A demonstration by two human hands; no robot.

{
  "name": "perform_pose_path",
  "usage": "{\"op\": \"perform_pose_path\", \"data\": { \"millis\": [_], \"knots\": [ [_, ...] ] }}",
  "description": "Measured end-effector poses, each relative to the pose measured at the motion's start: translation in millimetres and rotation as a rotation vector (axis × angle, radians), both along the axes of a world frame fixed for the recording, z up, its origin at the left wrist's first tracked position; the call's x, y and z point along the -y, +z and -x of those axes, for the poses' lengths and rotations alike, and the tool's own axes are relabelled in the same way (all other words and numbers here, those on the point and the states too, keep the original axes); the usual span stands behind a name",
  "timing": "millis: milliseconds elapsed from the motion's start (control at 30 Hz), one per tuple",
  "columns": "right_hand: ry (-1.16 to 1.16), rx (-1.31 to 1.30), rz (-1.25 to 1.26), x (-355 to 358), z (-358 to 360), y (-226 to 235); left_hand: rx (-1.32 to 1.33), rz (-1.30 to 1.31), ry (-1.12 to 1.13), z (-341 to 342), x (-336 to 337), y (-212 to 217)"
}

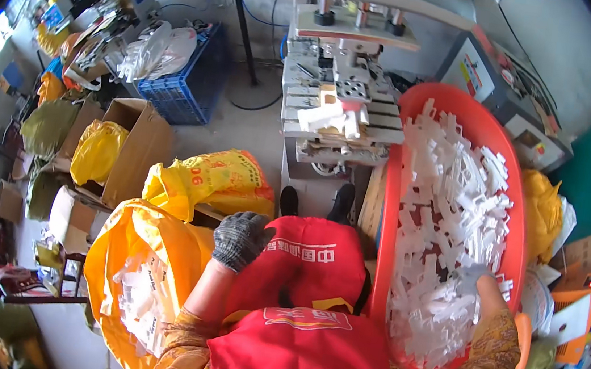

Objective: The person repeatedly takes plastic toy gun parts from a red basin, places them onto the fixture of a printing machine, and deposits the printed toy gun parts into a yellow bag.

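My left hand (239, 241), in a dark grey knit glove, hovers above my left thigh by the red apron (316, 256). Its fingers are curled, and whatever they may hold is hidden. My right hand (471, 279), in a lighter grey glove, reaches into a long red tub (516, 231) heaped with white plastic parts (443, 230). Its fingers blend into the pile, so their grip does not show. Ahead stands a press machine (379, 121), with white plastic pieces (325, 118) on its bed. An orange bag (108, 258) at my left contains more white parts (144, 298).
A yellow sack (219, 183) lies beyond the orange bag. Further left are a cardboard box (138, 159) and a blue crate (182, 91) piled with bagged items. Grey equipment (496, 83) stands behind the tub; an orange crate (574, 333) sits to its right.
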State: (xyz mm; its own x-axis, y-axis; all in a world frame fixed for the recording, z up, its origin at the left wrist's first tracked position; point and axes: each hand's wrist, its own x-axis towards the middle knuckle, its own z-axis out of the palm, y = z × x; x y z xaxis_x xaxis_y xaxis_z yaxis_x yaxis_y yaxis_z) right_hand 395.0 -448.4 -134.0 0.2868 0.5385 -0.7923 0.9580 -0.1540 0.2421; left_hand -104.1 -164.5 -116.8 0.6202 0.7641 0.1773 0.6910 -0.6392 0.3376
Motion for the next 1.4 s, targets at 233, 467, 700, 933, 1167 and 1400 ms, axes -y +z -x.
{"op": "perform_pose_path", "data": {
  "millis": [233,467,700,933,1167,1400],
  "knots": [
    [-0.238,-0.064,-0.079,-26,44,91,0.003,0.185,0.066,-11,-29,17],
    [-0.929,-0.872,-1.051,-36,29,88,0.571,-0.337,-0.04,-121,-104,52],
    [-0.918,-1.726,-1.461,-167,91,101,0.233,-0.372,0.037,-162,-137,93],
    [-0.409,-1.509,-1.36,-305,119,87,0.346,-0.426,0.106,-45,-130,130],
    [0.445,-0.546,-1.107,-362,123,105,0.237,-0.204,0.51,171,-45,99],
    [0.377,-0.471,-1.293,-297,145,104,0.018,-0.264,0.754,249,45,73]
  ]
}}
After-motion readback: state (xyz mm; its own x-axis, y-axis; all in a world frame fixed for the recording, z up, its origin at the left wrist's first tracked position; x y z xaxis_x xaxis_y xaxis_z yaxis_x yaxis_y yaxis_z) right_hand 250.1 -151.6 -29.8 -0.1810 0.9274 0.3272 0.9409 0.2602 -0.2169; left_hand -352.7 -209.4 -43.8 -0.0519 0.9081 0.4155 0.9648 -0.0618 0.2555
